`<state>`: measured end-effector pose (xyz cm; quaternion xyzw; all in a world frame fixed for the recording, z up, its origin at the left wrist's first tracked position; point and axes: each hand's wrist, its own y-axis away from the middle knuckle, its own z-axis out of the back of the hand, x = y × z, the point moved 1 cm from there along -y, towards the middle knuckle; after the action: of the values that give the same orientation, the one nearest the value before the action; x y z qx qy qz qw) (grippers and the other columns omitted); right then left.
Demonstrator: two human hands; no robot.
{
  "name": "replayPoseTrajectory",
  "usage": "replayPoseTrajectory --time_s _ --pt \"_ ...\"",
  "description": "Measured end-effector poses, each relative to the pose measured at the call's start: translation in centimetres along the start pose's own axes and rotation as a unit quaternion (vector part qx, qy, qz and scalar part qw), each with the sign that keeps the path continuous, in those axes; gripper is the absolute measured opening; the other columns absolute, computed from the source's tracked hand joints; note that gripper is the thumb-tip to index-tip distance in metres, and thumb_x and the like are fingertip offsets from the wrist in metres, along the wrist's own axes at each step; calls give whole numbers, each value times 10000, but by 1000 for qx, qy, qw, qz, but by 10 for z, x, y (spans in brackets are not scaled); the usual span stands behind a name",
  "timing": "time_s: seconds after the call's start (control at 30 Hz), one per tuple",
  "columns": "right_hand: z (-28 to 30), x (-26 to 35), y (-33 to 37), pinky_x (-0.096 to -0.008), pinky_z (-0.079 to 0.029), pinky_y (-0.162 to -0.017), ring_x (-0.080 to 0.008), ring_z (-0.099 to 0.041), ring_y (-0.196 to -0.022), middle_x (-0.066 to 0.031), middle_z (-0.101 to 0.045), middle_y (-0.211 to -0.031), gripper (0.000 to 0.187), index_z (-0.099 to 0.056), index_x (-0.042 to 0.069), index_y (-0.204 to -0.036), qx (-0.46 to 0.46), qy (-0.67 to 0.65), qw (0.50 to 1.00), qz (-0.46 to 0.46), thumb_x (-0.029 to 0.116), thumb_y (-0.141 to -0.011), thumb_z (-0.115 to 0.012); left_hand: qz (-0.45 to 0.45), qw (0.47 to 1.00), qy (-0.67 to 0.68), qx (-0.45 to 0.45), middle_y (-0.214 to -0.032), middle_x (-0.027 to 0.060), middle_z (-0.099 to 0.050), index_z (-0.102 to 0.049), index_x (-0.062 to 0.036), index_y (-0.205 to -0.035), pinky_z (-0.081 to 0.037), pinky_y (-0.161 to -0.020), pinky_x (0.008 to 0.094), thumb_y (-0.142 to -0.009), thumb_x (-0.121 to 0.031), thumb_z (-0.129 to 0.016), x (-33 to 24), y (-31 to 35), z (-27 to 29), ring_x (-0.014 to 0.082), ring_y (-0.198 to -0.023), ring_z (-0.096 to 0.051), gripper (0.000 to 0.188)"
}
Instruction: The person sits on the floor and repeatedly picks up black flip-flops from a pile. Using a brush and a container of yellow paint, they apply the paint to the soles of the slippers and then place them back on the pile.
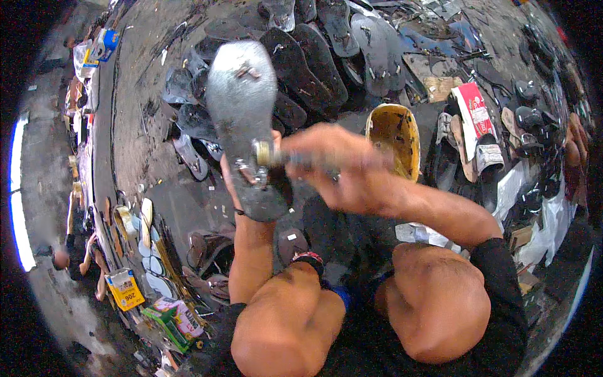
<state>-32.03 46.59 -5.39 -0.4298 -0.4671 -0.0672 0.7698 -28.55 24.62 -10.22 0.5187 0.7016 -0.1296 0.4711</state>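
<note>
Left hand (233, 182) clamps the grey sandal sole (242, 119) upright; right hand (342, 166) grips a blurred tool (270, 154), probably a brush, against it. Next stroke needs a steady sole.

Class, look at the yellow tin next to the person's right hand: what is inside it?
The tin shows yellow-smeared inner walls with a darker bottom, apparently glue. The right hand, holding a brush against the sole, covers its near left edge.
</note>
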Motion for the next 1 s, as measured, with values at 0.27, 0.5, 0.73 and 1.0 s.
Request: replayPoseTrajectory --time_s 0.27,0.5,0.73,1.0 --pt "32 -16 -65 -424 -474 -743 -280 -611 -849 -38 -629 -916 366 -656 173 -1144 19 215 972 97 120 -782 -659 94 979 86 161 -1184 95 -655 -575 -58 -1287 -555 -881 375 -1044 -422 -439 31 25 -16 208 -1023 -654 458" --pt "14 3 -28 -377 -527 -654 -244 -668 -783 -72 -690 -918 366 -676 91 -1111 119 121 983 74 164 -765 -772 92 948 252 168 -1196 155 -662 -586 -3 -1282 -567 -928 404 -1040 -339 -448 9 -1 19 281 -1013 -678 437" --pt "26 -33 -27 -405 -500 -795 -274 -647 -897 -89 -686 -1010 357 -680 128 -1177 -40 107 990 80 71 -824 -687 7 995 98 15 -1213 165 -661 -604 -2 -1223 -538 -946 422 -1018 -339 -485 16 7 -1 323 -1049 -654 412" --pt "57 -8 32 -375 -522 -788 -258 -679 -894 -98 -709 -954 207 -686 62 -1105 -143 86 966 -199 145 -917 -706 40 990 90 99 -1141 88 -683 -585 -64 -1272 -523 -904 419 -1003 -259 -508 -8 -16 -37 224 -996 -643 341"
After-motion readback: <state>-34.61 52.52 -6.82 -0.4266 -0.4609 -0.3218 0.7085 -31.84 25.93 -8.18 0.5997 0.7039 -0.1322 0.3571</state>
